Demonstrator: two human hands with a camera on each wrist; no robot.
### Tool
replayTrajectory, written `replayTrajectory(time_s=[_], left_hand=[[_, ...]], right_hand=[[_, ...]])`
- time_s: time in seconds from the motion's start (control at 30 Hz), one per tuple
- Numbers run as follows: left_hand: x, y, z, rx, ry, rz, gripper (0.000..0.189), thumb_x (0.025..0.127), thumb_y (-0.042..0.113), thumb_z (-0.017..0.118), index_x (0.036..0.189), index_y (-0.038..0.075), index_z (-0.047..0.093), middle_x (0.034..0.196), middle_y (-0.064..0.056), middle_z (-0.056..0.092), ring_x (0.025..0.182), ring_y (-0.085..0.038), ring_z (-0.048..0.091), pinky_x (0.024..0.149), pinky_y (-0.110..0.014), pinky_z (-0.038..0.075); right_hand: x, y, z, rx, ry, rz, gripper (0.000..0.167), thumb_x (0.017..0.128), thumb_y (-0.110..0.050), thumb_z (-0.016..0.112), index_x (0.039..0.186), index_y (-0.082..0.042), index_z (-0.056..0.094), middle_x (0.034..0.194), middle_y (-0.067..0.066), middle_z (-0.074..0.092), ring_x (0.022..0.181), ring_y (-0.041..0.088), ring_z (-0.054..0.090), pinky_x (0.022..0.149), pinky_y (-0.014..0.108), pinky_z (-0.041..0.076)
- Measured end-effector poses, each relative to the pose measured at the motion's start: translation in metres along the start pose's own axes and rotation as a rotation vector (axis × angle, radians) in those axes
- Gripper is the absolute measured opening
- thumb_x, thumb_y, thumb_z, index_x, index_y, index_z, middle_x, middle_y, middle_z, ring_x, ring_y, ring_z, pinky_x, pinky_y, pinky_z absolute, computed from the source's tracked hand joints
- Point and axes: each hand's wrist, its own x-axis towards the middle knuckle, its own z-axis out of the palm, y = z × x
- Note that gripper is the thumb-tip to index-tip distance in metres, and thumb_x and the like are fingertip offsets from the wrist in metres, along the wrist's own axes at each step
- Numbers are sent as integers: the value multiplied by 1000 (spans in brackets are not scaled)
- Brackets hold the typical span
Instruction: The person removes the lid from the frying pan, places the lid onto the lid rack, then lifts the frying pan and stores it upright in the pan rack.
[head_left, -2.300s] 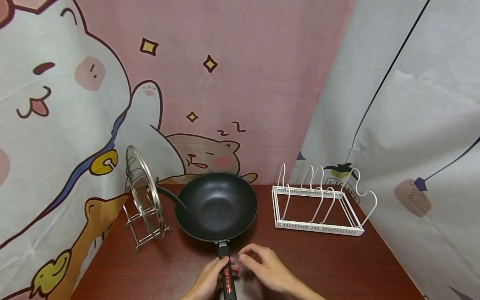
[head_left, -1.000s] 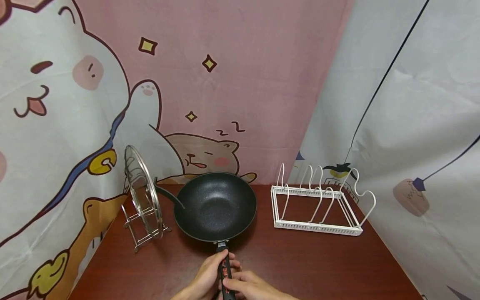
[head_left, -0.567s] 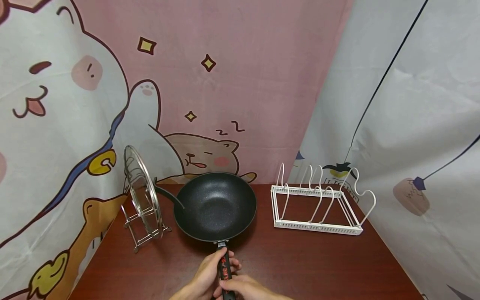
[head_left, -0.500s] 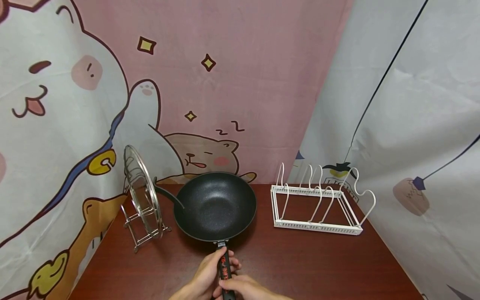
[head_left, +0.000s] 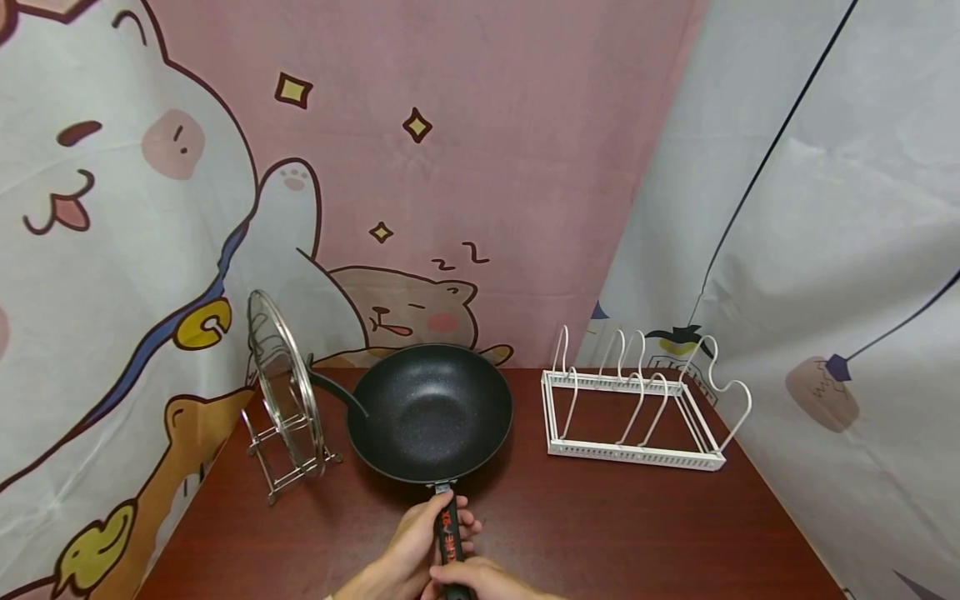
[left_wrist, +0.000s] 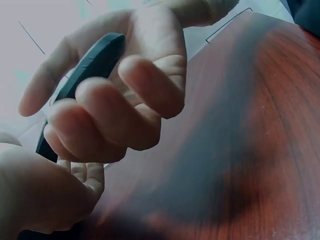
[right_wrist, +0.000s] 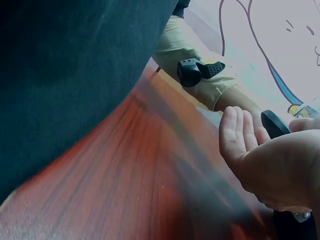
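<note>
A deep black wok (head_left: 431, 412) rests on the table, its handle (head_left: 448, 533) with red lettering pointing towards me. My left hand (head_left: 411, 540) holds the handle close to the pan, thumb along its top. Lower down, my right hand (head_left: 487, 579) grips the handle's end, with the thumb across it. In the left wrist view the right hand's fingers (left_wrist: 107, 112) curl about the dark handle (left_wrist: 92, 62), and part of the left hand (left_wrist: 45, 192) shows at lower left. In the right wrist view my right hand (right_wrist: 282, 162) is beside the handle's tip (right_wrist: 272, 124).
A wire rack (head_left: 281, 479) at left holds a glass lid (head_left: 288, 375) upright; a curved black piece (head_left: 337, 388) beside it overlaps the wok's left rim. At right stands a white rack (head_left: 637, 455) with several upright loops. Printed curtains (head_left: 525, 167) hang behind the brown table (head_left: 615, 525).
My right hand, apart from the handle at first, has come in from the right, taken its end and slid slightly lower. The left hand has shifted slightly up the handle. The wok stays put.
</note>
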Motion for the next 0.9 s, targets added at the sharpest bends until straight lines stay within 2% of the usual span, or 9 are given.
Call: replayTrajectory(time_s=[0.07, 0.13, 0.2, 0.3, 0.5, 0.73, 0.9], left_hand=[[0, 1, 1, -19, 2, -5, 29, 120, 34, 49, 127, 9, 62, 103, 4, 77, 100, -11, 80, 93, -33, 67], [0, 1, 1, -39, 8, -10, 28, 120, 34, 50, 126, 9, 63, 103, 4, 77, 99, -10, 80, 92, -32, 67], [0, 2, 2, -67, 13, -19, 27, 120, 33, 51, 126, 10, 64, 103, 3, 76, 98, -9, 80, 91, -30, 67], [1, 5, 2, -113, 11, -32, 26, 120, 32, 51, 126, 10, 64, 103, 2, 75, 95, -8, 79, 90, -28, 67], [1, 10, 1, -195, -14, -78, 25, 121, 30, 48, 128, 10, 63, 99, 4, 72, 86, -4, 72, 85, -22, 64], [2, 10, 2, -188, -16, -94, 23, 121, 30, 48, 128, 11, 59, 96, 6, 69, 82, -3, 67, 82, -21, 62], [3, 11, 3, -166, -4, -97, 20, 120, 31, 51, 126, 12, 56, 94, 8, 68, 79, -3, 66, 79, -20, 61]], right_hand=[[0, 0, 0, 13, -14, 7, 51, 112, -32, 59, 121, 17, 71, 88, -16, 72, 79, -6, 61, 75, 12, 52], [1, 1, 0, 43, -34, 11, 40, 112, -32, 59, 112, 3, 77, 88, -16, 71, 78, -7, 60, 74, 12, 51], [1, 1, 0, 81, -61, 18, 28, 112, -32, 58, 106, -12, 77, 88, -16, 71, 77, -7, 60, 73, 11, 51], [3, 0, 0, 131, -107, 38, 24, 112, -32, 56, 100, -20, 73, 87, -18, 70, 76, -9, 59, 73, 11, 50], [6, 0, 1, 164, -128, 59, 23, 111, -31, 54, 97, -25, 72, 87, -19, 67, 76, -9, 58, 74, 10, 49], [6, 0, 3, 161, -71, 43, 25, 110, -28, 54, 91, -25, 70, 85, -19, 65, 75, -8, 56, 73, 10, 47], [8, 1, 4, 196, -65, 74, 26, 111, -30, 53, 90, -26, 67, 82, -18, 64, 73, -8, 56, 72, 10, 48]])
